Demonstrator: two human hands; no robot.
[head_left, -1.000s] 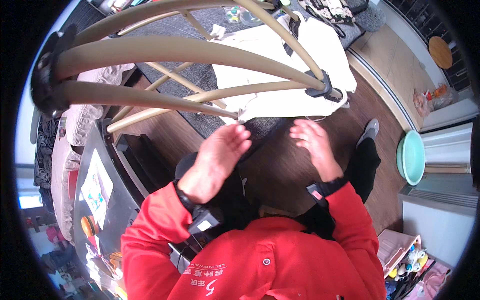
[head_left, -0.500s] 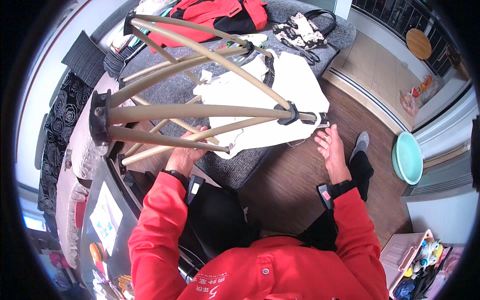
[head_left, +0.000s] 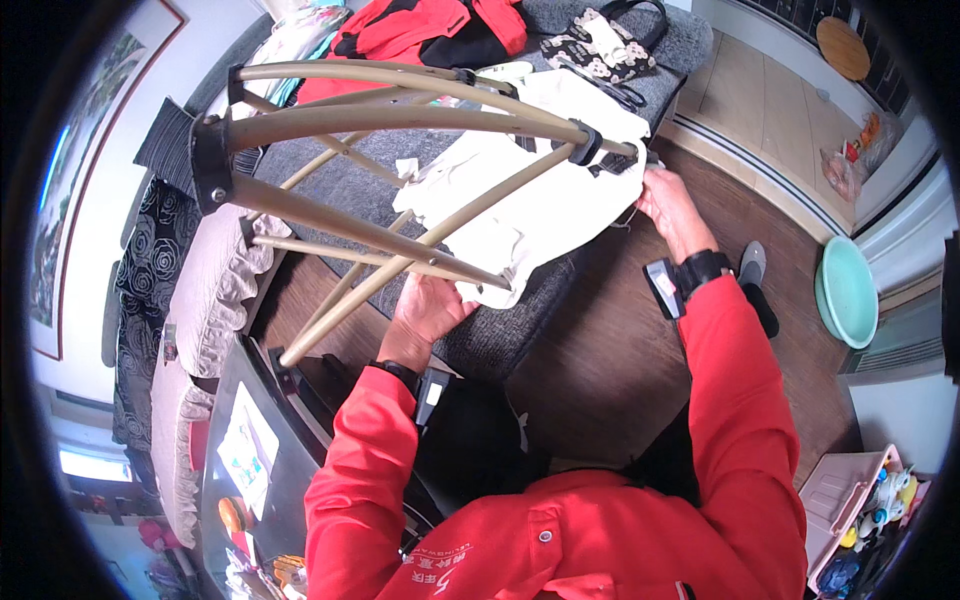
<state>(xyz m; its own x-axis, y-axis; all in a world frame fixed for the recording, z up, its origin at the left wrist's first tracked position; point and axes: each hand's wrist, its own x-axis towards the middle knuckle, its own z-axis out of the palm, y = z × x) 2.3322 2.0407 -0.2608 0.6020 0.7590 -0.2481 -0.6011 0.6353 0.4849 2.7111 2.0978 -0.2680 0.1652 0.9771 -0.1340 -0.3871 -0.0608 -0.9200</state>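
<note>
A tan pole frame (head_left: 400, 118) crosses the upper centre, over white fabric (head_left: 575, 215). Mid-picture, the left hand (head_left: 428, 313) lies loosely open beneath poles; right of centre, the right hand (head_left: 675, 210) meets the fabric's edge, grip unclear.

The sofa (head_left: 490, 345) lies ahead, with the cloth (head_left: 560, 225) on it and the frame (head_left: 400, 118) reaching across both from the left. Behind the cloth, at the sofa's far end, the jacket (head_left: 390, 42) lies left of the bag (head_left: 605, 45). The left hand (head_left: 430, 310) is by the cloth's near corner, the right hand (head_left: 672, 208) at its right edge. On the left, the counter (head_left: 300, 455) bears the paper (head_left: 248, 450), with the toy burger (head_left: 231, 515) nearer. On the right, the basin (head_left: 850, 290) stands beyond the bin (head_left: 835, 480).
</note>
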